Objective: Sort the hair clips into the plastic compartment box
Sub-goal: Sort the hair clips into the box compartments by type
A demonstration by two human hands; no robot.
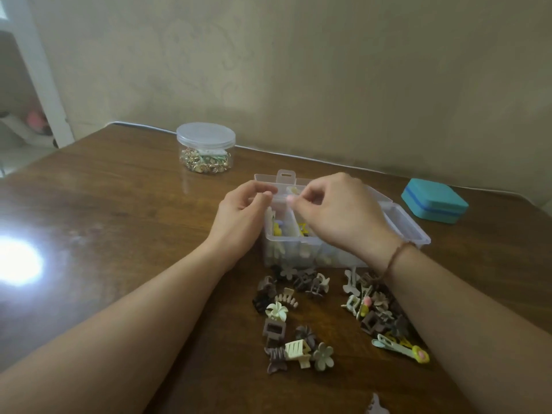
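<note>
While poised over the clear plastic compartment box [400, 225] near the middle of the desk [119, 219], pinched a small pale hair clip [292, 192] between thumb and curled fingers [310, 194] of the right hand [343, 210], just above the box's far compartments. Held the left hand [239, 216] at the box's left edge, fingers [263, 197] curled in narrowly toward the thumb; could not tell whether anything sat between them. Inside the box, showed yellow and pale clips [303, 230] in the left compartments, the rest hidden behind the right hand. Just in front of the box, lay two loose heaps of hair clips: a brown, cream and green heap [286, 324] toward the left, another heap [379, 312] partly under the right forearm. Farther back on the desk, stood a lidded round clear jar [205, 147] of small gold and green pieces, and well to the right a closed teal case [434, 200].
</note>
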